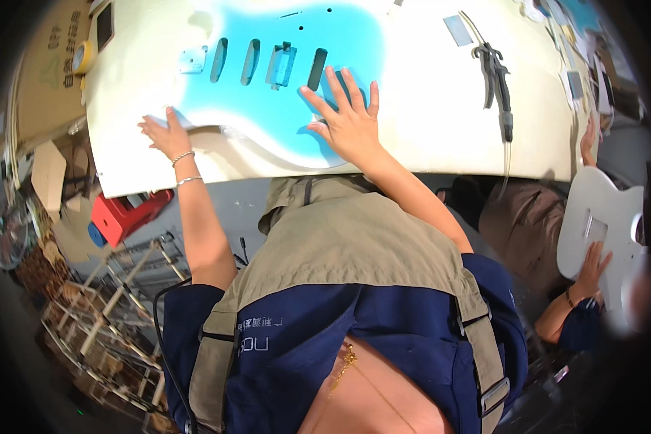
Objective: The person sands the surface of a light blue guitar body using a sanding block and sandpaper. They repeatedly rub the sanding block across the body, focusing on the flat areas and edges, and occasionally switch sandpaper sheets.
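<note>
An electric guitar body [286,119], blue in the middle and fading to white at its edges, lies flat on the pale worktable [441,137]. Several slots and holes are cut through its face. My right hand [351,119] rests palm down on the blue surface beside the rightmost slot, with its fingers spread. At the body's left, my left hand [166,136] is at the white rim, fingers stretched out; whether it touches the rim or the tabletop is hard to tell. Neither hand grips anything.
A black air blow gun [493,79] and a small grey sheet [457,31] lie to the right. At far right a co-worker's hand [592,273] is on a silver guitar body [575,224]. A red stool [119,217], cardboard box [50,108] and metal rack [101,333] stand left.
</note>
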